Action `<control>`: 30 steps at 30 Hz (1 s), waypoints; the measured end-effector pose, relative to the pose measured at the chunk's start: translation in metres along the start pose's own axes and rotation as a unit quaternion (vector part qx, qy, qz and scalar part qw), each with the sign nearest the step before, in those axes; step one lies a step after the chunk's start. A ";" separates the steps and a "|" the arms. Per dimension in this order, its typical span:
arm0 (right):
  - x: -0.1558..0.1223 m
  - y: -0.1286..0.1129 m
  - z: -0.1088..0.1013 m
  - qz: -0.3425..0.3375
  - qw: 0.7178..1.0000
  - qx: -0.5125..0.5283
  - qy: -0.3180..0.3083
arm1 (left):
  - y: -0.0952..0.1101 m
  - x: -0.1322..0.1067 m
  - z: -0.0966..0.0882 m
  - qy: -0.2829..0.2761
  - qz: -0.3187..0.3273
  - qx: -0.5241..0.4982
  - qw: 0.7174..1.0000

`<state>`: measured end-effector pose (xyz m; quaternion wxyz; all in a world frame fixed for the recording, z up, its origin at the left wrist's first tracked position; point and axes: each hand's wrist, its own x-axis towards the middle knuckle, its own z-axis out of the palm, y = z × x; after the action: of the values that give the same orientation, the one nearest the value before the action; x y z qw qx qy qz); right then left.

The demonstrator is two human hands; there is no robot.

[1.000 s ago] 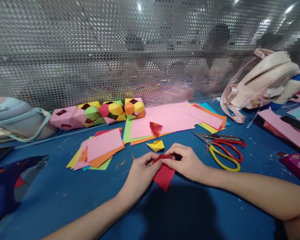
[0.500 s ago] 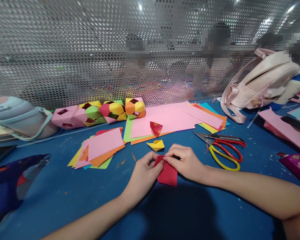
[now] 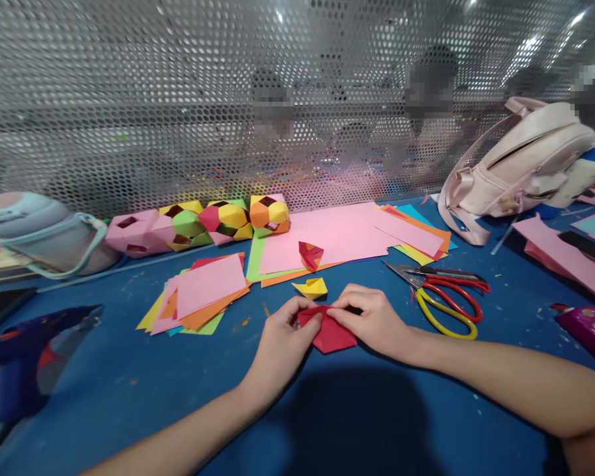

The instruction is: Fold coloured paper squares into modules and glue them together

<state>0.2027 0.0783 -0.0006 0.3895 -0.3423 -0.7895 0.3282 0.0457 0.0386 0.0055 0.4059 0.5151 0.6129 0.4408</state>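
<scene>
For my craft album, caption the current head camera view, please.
Left hand and right hand hold red paper near a small folded yellow piece on a blue table.

my left grip (image 3: 290, 337): bare hand, slim fingers | my right grip (image 3: 374, 324): bare hand, same build | left forearm (image 3: 203, 418): bare, slender | right forearm (image 3: 496, 373): bare to the elbow | dark patch (image 3: 554, 456) beside it: cloth or shadow, unclear to me

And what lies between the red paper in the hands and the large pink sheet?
In the head view, a small yellow folded piece lies between the red paper and the pink sheet; a red folded piece overlaps the sheet's front edge.
</scene>
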 end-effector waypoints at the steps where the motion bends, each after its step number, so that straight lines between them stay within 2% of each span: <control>1: 0.000 0.000 0.000 -0.001 1.000 -0.001 0.002 | 0.000 0.000 0.000 0.009 0.002 0.004 1.000; 4: 0.000 -0.001 0.000 0.000 1.000 0.002 0.014 | -0.001 0.000 0.000 0.030 -0.001 0.000 1.000; 11: 0.001 -0.004 -0.001 0.008 1.000 0.018 0.014 | -0.001 0.001 0.000 0.012 0.017 -0.009 1.000; 18: -0.002 -0.002 0.004 0.091 0.996 0.022 0.005 | -0.008 0.004 0.000 0.052 0.015 -0.068 0.996; 24: 0.001 0.001 0.004 0.018 0.999 -0.039 0.028 | -0.005 0.004 0.003 0.009 0.014 -0.067 0.998; 30: 0.002 0.006 0.000 -0.025 0.998 -0.041 0.040 | 0.003 -0.003 0.006 -0.027 -0.059 -0.146 0.987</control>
<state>0.2032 0.0827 -0.0046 0.4143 -0.3516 -0.7943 0.2715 0.0524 0.0362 0.0065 0.5181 0.4248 0.5606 0.4867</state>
